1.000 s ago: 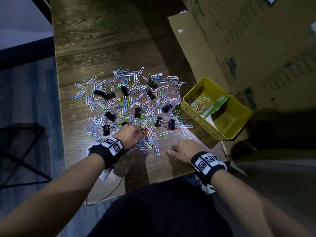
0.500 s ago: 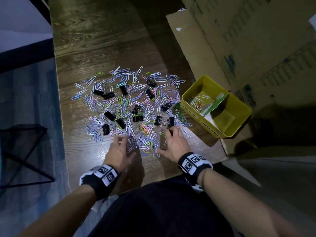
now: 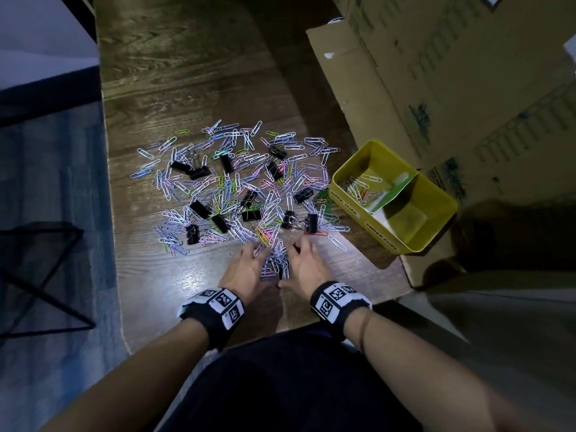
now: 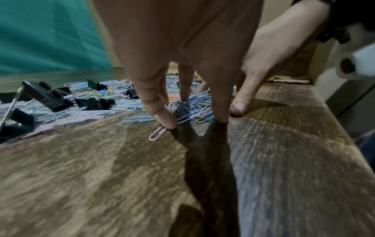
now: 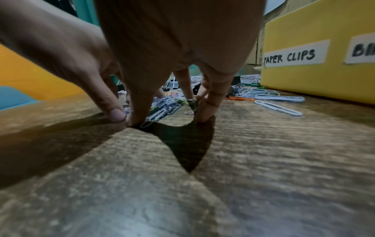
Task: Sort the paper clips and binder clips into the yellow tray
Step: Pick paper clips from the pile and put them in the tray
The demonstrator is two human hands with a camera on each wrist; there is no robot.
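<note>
Coloured paper clips (image 3: 237, 182) and several black binder clips (image 3: 311, 223) lie spread over the wooden table (image 3: 187, 73). At the pile's near edge, my left hand (image 3: 244, 271) and right hand (image 3: 308, 268) flank a small heap of paper clips (image 3: 276, 261), with fingertips on the table. From the left wrist, the left hand (image 4: 192, 120) has its fingers (image 4: 164, 119) straddling the heap (image 4: 184, 109). The right hand (image 5: 170, 117) does the same. The yellow tray (image 3: 374, 227) stands to the right, split by a green divider (image 3: 394, 191), with a few paper clips (image 3: 358, 188) in its far compartment.
Large cardboard boxes (image 3: 436, 73) rise behind and beside the tray. The tray's wall (image 5: 304, 80) carries a label reading PAPER CLIPS. A black wire frame (image 3: 40, 275) stands on the floor beyond the table's left edge. A loose paper clip (image 5: 278, 108) lies near the tray.
The hands have closed in toward each other, left sliding right and right sliding left. They have scraped paper clips into a heap between them.
</note>
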